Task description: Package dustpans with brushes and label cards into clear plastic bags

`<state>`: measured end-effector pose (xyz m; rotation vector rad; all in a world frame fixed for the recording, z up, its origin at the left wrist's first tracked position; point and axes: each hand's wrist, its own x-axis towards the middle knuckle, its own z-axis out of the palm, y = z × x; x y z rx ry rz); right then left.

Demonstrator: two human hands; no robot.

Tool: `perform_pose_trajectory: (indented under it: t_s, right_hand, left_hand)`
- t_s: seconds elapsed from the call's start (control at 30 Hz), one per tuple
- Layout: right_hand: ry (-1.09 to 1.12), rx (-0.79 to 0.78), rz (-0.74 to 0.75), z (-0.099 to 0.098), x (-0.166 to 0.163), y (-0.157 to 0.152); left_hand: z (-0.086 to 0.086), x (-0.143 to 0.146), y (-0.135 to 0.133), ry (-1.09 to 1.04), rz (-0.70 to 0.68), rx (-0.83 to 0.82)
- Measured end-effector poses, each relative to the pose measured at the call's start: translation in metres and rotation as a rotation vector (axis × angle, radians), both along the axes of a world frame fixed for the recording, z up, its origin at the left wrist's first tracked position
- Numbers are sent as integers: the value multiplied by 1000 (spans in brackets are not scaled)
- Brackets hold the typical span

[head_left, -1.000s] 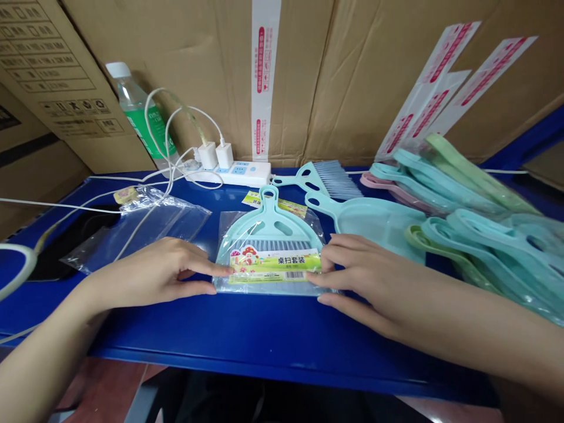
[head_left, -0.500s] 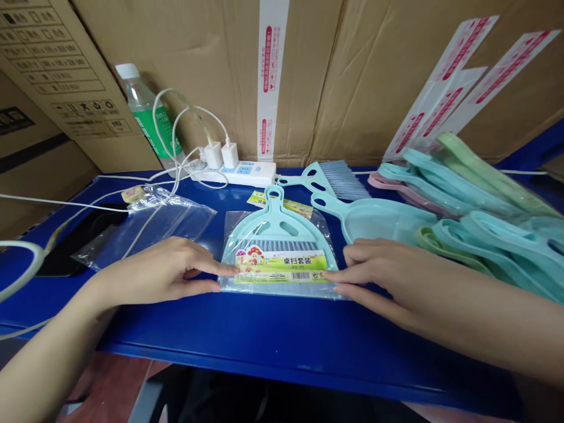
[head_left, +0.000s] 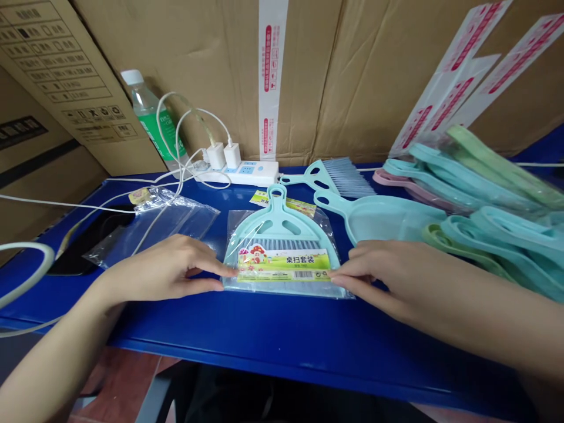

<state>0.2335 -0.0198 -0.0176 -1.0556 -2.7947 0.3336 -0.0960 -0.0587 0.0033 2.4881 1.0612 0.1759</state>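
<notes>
— Call it from the left!
— Clear plastic bag (head_left: pixel 170 220) by the desk's (head_left: pixel 264 329) back left corner, then the left hand (head_left: pixel 170 270): index finger on the packed dustpan set (head_left: pixel 284 258), thumb at its near left corner. Pinching? Can't tell.
— And the set?
— Flat, mid-desk, a bare strip between it and the front edge.
— Right hand (head_left: pixel 385 273)?
— Thumb and index pinch the near right corner! Stacked dustpans (head_left: pixel 520 232) crowd the desk's right end.
</notes>
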Motion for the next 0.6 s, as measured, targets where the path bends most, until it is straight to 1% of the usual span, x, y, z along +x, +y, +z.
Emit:
perform_pose_trajectory:
  t_s: [0.1, 0.2, 0.33, 0.47, 0.6]
  right_hand:
    - [-66, -91, 5, 3, -2, 1]
    - [-62, -115, -6, 3, -3, 2]
    - [-29, -97, -24, 0, -5, 3]
    - [-1, -71, -7, -1, -8, 4]
    - [-58, -16, -22, 4, -19, 4]
  left_hand:
    - [1, 0, 0, 6, 10, 6]
    - [2, 0, -1, 16, 20, 27]
    - [3, 2, -1, 31, 39, 46]
    - [1, 2, -1, 30, 48, 43]
    - [-2, 4, -2, 33, 87, 73]
